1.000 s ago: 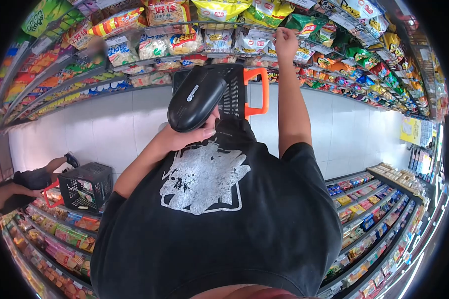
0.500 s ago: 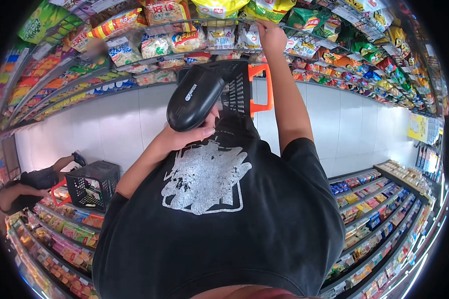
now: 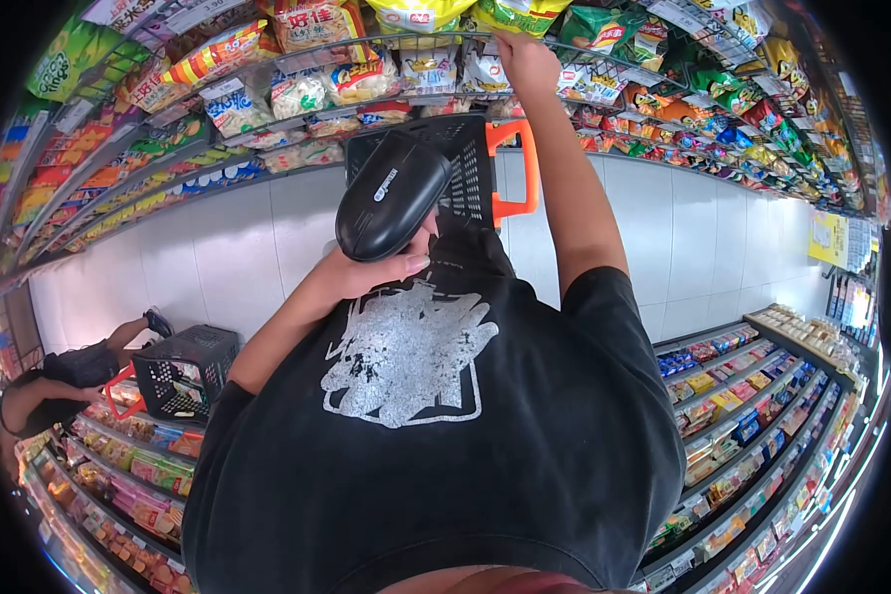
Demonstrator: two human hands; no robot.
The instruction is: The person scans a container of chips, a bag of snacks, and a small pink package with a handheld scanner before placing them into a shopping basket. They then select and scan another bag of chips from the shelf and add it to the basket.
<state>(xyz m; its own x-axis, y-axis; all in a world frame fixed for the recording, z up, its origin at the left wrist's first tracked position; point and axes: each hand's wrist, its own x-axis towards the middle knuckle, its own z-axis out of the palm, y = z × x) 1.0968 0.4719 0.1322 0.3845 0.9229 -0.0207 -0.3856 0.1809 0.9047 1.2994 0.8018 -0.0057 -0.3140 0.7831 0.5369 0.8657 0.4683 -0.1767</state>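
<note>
In my left hand (image 3: 366,269) is a smooth black handheld barcode scanner (image 3: 391,198), held in front of my chest, with its handle mostly hidden beneath it. My right arm stretches forward to the shelf. There my right hand (image 3: 530,64) has its fingers curled at the wire shelf edge (image 3: 445,44), just below a yellow-and-green snack bag (image 3: 520,16). Whether the fingertips grip the edge, a label or the bag is hidden. A yellow bag (image 3: 421,16) sits to the left of it, and a green bag (image 3: 601,28) to the right.
A black shopping basket (image 3: 470,163) with an orange handle (image 3: 530,178) is below my hands, against the snack shelves. At left, another person (image 3: 74,366) is beside a second black basket (image 3: 186,371). More stocked shelves (image 3: 752,396) stand behind me, across the pale tiled floor (image 3: 663,228).
My right hand has shifted slightly left and up in view, staying at the shelf edge with fingers curled. The scanner has moved only marginally. The view has shifted a little.
</note>
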